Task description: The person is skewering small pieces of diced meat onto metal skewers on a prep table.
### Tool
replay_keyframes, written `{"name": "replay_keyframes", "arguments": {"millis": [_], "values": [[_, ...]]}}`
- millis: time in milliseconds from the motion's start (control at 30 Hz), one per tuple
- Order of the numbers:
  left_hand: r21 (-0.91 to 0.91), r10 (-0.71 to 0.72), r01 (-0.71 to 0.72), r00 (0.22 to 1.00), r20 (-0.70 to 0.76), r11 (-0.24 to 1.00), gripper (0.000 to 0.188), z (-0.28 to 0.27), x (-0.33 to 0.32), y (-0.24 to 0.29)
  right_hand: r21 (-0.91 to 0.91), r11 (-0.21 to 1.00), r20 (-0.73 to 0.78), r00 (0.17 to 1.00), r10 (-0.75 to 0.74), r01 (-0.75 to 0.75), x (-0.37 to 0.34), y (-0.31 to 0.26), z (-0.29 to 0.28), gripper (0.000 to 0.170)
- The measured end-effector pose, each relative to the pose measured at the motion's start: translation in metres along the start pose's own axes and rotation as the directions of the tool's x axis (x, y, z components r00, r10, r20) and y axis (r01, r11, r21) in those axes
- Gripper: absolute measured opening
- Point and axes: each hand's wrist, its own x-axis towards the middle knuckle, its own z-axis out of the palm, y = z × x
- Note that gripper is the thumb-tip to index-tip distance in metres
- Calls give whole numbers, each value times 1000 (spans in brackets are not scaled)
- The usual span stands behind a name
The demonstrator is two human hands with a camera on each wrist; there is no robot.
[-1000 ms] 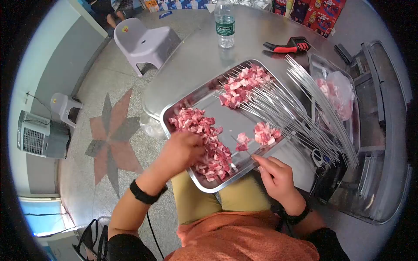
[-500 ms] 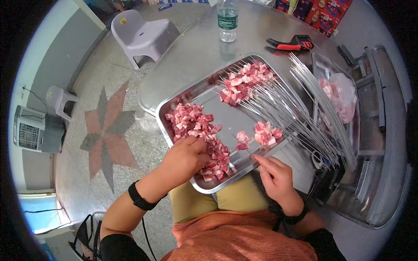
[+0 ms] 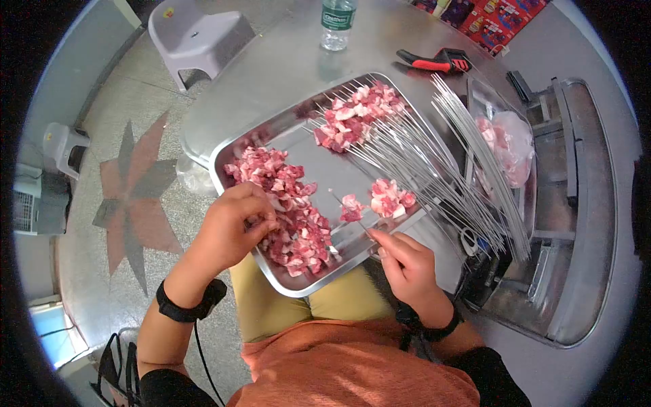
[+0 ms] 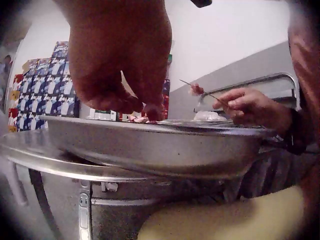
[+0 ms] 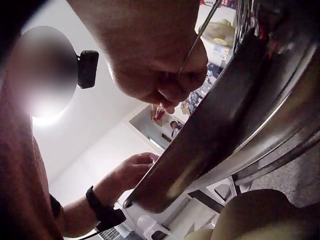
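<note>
My left hand (image 3: 237, 220) is at the near left side of the heap of cut raw meat (image 3: 298, 237) in the metal tray (image 3: 298, 290). Its thumb and fingertips pinch a small piece, mostly hidden by the hand. My right hand (image 3: 407, 264) grips a thin metal skewer (image 3: 365, 228) over the tray's near right rim. One chunk of meat (image 3: 351, 208) is threaded on this skewer, below its bare tip. Beside it lies a loaded cluster of meat (image 3: 390, 198). In the left wrist view the held skewer (image 4: 214, 96) points up and left.
Finished skewers of meat (image 3: 359, 112) lie at the tray's far side, handles fanning right. Bare skewers (image 3: 481, 163) lie beside them, next to a plastic bag of meat (image 3: 512, 146). Behind stand a water bottle (image 3: 337, 27) and a black-and-red tool (image 3: 434, 61).
The left hand has drawn back slightly from the meat heap, its thumb now showing. The right hand keeps its hold on the skewer. The head view has shifted, so everything sits further left.
</note>
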Motion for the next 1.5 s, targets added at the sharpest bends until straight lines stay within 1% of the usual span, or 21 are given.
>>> {"name": "replay_keyframes", "arguments": {"millis": [33, 67, 100, 167, 200, 233, 333, 433, 667, 800, 900, 967, 1000, 1033, 1067, 1100, 1133, 1167, 1233, 1367, 1500], "values": [[-176, -130, 126, 991, -10, 976, 10, -4, -2, -3, 9, 1000, -2, 1000, -11, 11, -1, -1, 0, 36], [-299, -159, 163, 987, 39, 940, 7, -6, -5, -10, 11, 1000, 7, 1000, -2, 2, -1, -1, 1, 36], [-279, -162, 163, 986, 28, 946, 7, -6, -7, -13, 14, 1000, 11, 1000, 2, -2, 1, -2, 3, 35], [-720, -347, 300, 934, 87, 626, 4, 1, -11, -15, 38, 998, -44, 997, -56, 57, 2, -5, 8, 35], [-745, -333, 285, 938, 90, 603, 2, 3, -13, -21, 20, 999, -5, 999, -36, 36, 3, -8, 7, 34], [-826, -424, 338, 896, 135, 451, 7, 5, -15, -19, -1, 1000, 33, 999, -15, 15, 4, -12, 6, 34], [-924, -535, 336, 823, 194, 183, 11, 7, -15, -2, 15, 999, 57, 998, -33, 33, 5, -18, 7, 34], [-942, -552, 322, 805, 219, 97, 10, 11, -15, 3, 8, 999, 80, 995, -53, 52, 4, -17, 9, 35], [-963, -556, 217, 826, 95, 158, 12, 19, -14, 21, -114, 980, 125, 981, -151, 165, -2, -22, 18, 42], [-970, -573, 174, 818, 47, 169, 16, 21, -14, 19, -108, 981, 96, 984, -151, 161, 0, -25, 16, 42], [-955, -573, 128, 818, -50, 266, 16, 17, -18, 5, -144, 983, 55, 993, -108, 115, 2, -21, 7, 40], [-566, -246, 92, 948, -200, 819, 14, 15, -21, -8, -137, 985, 13, 995, -100, 101, 2, -18, 4, 38], [-404, -196, 74, 943, -268, 912, 14, 11, -18, 1, -121, 988, 15, 995, -95, 96, 2, -17, 4, 38], [-406, -197, 77, 944, -263, 911, 14, 6, -15, 9, -121, 989, 16, 996, -89, 90, 0, -17, 4, 38], [-102, -54, 24, 953, -298, 995, 16, 0, -11, 15, -107, 991, 34, 996, -79, 83, -1, -16, 5, 38], [213, 95, -33, 953, -287, 976, 18, -3, -8, 18, -92, 993, 52, 996, -70, 75, -1, -15, 5, 39], [201, 182, -135, 955, -234, 970, 16, 1, -8, 14, -90, 993, 50, 997, -67, 71, -2, -14, 6, 39], [200, 181, -136, 956, -229, 970, 16, 6, -7, 11, -77, 994, 39, 997, -71, 73, -2, -14, 8, 39], [266, 176, -201, 978, 114, 943, 10, 18, -5, 6, -62, 995, 27, 997, -72, 74, -3, -12, 9, 39], [492, 152, -208, 977, 152, 845, 7, 29, 3, 11, -70, 995, 45, 997, -61, 64, -2, -10, 4, 40], [473, 179, -240, 969, 171, 848, 8, 28, 9, 9, -70, 997, 44, 998, -41, 44, -2, -9, 1, 39]]}}
